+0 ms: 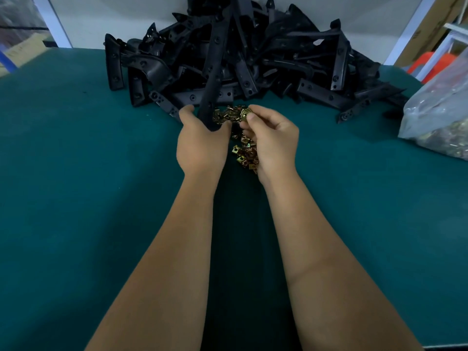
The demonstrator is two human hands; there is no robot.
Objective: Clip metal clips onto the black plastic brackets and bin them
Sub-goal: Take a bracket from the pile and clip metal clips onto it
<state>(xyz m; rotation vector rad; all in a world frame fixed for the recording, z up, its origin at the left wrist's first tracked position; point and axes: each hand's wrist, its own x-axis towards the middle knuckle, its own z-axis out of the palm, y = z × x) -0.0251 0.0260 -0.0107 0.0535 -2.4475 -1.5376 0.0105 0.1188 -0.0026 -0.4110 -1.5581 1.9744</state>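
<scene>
The left hand (202,140) grips one black bracket (215,69) by its near end, standing it up just in front of the bracket heap (253,54) so its holes face the other hand. The right hand (271,138) pinches one metal clip (245,114) in its fingers (250,116) beside that bracket, probably to press it on, above the loose clips (244,153) on the tabletop (76,173). Right of the heap sits a plastic bag (440,110).

Bracket (214,79) in left hand (201,145), clip (245,114) in right hand (272,143)
</scene>
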